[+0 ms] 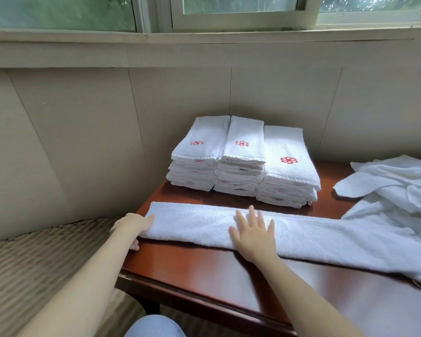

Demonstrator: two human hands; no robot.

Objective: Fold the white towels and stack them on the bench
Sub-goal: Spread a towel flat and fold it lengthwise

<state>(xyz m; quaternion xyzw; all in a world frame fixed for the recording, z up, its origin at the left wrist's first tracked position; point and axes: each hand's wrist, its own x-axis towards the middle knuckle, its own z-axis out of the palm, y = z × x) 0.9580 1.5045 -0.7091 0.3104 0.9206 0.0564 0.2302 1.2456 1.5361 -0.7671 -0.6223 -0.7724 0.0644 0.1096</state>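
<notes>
Three stacks of folded towels sit at the bench's back corner; a long folded towel lies across the front. Left hand grips its left end, fingers curled around the edge. Right hand presses flat on it, fingers spread; unfolded towels heaped far right.

The glossy reddish wooden bench is carrying three stacks of folded towels at its back, a long folded towel across its middle, and loose towels lying at right.
</notes>
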